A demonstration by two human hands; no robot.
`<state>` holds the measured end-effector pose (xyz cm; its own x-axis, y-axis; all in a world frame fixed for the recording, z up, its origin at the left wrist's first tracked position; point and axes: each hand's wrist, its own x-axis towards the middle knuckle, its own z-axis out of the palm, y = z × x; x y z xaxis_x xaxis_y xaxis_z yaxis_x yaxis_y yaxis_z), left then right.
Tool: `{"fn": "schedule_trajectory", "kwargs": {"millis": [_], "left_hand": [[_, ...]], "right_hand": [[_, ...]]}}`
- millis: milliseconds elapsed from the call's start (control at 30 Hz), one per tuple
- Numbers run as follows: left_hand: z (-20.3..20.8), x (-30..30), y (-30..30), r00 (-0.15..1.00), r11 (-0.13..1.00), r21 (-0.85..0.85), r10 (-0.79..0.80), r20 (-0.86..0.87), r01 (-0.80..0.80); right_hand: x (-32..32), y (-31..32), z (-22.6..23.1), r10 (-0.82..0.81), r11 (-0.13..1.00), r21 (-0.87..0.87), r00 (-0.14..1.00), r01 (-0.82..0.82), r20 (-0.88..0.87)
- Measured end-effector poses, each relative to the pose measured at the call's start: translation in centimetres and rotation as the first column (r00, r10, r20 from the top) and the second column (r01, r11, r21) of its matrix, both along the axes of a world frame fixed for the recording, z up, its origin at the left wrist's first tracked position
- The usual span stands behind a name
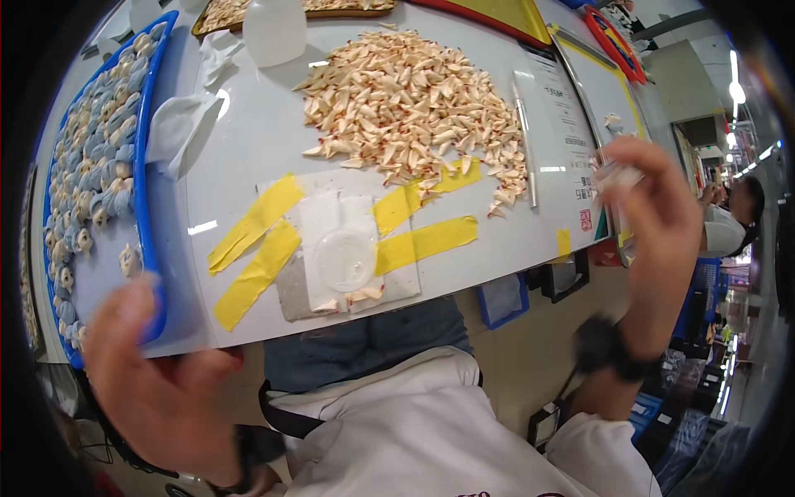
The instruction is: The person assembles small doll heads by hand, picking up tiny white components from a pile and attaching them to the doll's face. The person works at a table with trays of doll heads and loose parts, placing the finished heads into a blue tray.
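At lower left my left hand [157,381] is beside the near corner of a blue tray [147,166], somewhat blurred, thumb and fingers apart with nothing visible between them. Rows of small blue-and-cream figures [99,178] fill much of that tray. My right hand [658,207] is raised over the table's right side, fingertips pinched on a small grey-white piece [617,178] too blurred to name. Between my hands, a round clear dish [344,258] sits on a white pad held by yellow tape [426,244]. A few cream pieces [361,296] with reddish tips lie before it.
A large heap of cream, red-tipped pointed pieces [406,103] covers the table's middle. Beyond stands a translucent white container [275,33]; white cloths [178,132] lie by the blue tray. A metal rod [527,141] rests right of the heap. Another person [733,217] is at far right.
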<state>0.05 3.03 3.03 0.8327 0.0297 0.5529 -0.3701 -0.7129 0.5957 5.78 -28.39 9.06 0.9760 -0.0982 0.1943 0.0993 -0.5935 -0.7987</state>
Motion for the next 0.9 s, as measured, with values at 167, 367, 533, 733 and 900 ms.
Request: {"fn": "schedule_trajectory", "kwargs": {"millis": [167, 367, 533, 733, 900], "left_hand": [[0.9, 1.9, 4.9, 0.958, 0.874, 0.469, 0.231, -0.171, -0.127], [1.4, 2.2, 5.2, 0.915, 0.841, 0.541, 0.200, -0.351, 0.023], [1.6, 2.2, 5.0, 0.903, 0.938, 0.347, 0.154, -0.402, -0.005], [-0.1, 1.8, 7.6, 0.892, 0.988, 0.132, 0.134, -0.432, -0.085], [0.0, 1.0, 6.9, 0.969, 0.982, -0.048, 0.174, -0.173, -0.185]], "right_hand": [[2.4, -15.9, -1.7, -0.151, 0.754, -0.655, 0.982, 0.039, -0.115], [2.4, -14.6, -1.3, -0.071, 0.623, -0.775, 0.995, 0.102, 0.073], [2.9, -8.3, -0.4, 0.028, 0.746, -0.662, 0.996, -0.079, -0.087], [3.7, -8.2, -1.6, 0.029, 0.522, -0.852, 0.999, -0.037, -0.026], [4.2, -7.4, -1.8, -0.038, 0.450, -0.893, 0.999, 0.000, -0.019]]}}
